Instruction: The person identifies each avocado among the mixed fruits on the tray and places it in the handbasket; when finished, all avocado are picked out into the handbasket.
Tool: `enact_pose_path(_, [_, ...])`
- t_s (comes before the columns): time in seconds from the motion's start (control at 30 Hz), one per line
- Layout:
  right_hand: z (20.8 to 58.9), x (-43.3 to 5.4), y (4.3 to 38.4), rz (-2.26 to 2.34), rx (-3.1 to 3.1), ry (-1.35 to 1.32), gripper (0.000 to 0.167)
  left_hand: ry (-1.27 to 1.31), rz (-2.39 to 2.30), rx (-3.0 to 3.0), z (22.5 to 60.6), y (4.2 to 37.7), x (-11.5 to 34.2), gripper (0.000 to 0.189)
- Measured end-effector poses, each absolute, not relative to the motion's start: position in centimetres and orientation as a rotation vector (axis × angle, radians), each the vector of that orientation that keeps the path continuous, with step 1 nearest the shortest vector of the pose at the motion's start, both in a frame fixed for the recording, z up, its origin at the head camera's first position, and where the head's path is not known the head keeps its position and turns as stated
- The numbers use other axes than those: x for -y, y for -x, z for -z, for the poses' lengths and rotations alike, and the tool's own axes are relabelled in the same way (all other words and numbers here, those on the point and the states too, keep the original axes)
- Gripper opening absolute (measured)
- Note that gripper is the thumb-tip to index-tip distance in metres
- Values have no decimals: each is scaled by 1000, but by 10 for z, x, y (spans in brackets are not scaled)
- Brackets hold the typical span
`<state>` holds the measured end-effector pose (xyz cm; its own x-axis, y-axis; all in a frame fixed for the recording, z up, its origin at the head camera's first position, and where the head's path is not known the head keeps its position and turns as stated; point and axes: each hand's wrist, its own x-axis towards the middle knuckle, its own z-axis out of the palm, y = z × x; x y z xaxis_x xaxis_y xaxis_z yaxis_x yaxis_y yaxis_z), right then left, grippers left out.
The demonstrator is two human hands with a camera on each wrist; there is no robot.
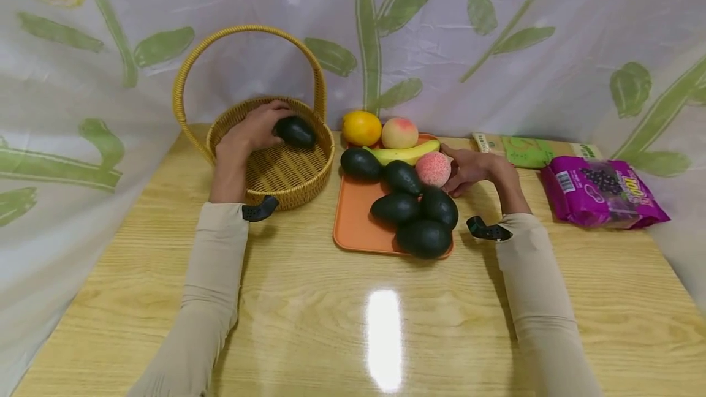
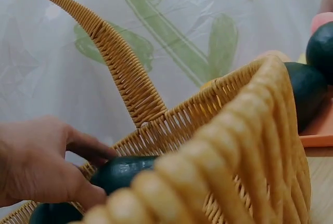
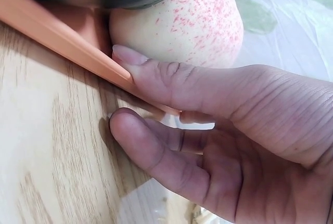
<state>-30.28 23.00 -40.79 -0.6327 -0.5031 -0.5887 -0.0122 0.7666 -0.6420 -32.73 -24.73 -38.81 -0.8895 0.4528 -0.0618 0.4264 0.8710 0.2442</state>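
My left hand (image 1: 259,127) reaches into a wicker basket (image 1: 300,192) and holds a dark green avocado (image 1: 296,132) by one end. Another dark fruit (image 2: 54,214) shows partly below that hand in the left wrist view. My right hand (image 1: 473,169) is at the right rim of an orange tray (image 1: 358,225). Its thumb (image 3: 156,81) lies on the rim beside a pink-speckled peach (image 3: 182,26), with the fingers on the outer side, pinching the rim. Several avocados (image 1: 423,239), a banana (image 1: 405,154), a second peach (image 1: 399,133) and a yellow-orange fruit (image 1: 361,128) crowd the tray.
A tall arched handle (image 1: 248,28) rises over the basket. To the right lie a purple grape package (image 1: 603,192) and a flat beige-green packet (image 1: 535,151). A flower-patterned curtain (image 1: 441,78) hangs behind the wooden table (image 1: 309,311).
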Motion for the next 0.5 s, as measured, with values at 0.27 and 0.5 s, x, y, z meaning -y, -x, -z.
enact_pose_path(0.27, [409,-229,303,759,-2160,403,118,-782,-342,-2888,388,328,248,63])
enact_pose_path(0.5, [409,-231,305,783,-2126,379,119,-624,-291,-2988,388,322,254,65])
